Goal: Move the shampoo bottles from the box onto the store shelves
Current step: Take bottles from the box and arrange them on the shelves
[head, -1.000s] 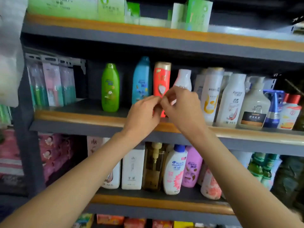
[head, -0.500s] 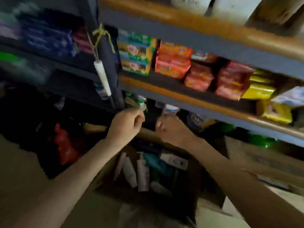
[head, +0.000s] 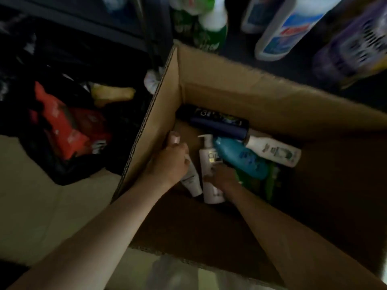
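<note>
An open cardboard box [head: 230, 86] stands on the floor below me, with several bottles lying in it. My left hand [head: 170, 162] is inside at the box's left wall and grips a slim white bottle with a dark cap [head: 192, 183]. My right hand [head: 221, 177] is deeper in, its fingers curled over a white pump bottle [head: 207, 158]. Right of them lie a blue bottle [head: 240, 159], a white bottle [head: 274, 152] and a dark navy bottle [head: 219, 122]. Something green [head: 266, 183] lies under the blue one.
Beyond the box, the lowest shelf holds a green bottle [head: 201, 24], a white and blue bottle [head: 287, 32] and a purple pack [head: 354, 47]. Black bags with red packets [head: 62, 126] lie to the left. Pale floor [head: 37, 206] shows at lower left.
My view dropped from the shampoo shelf, past the lower shelves, to the box. Both hands went from the shelf down into the box and closed on bottles.
</note>
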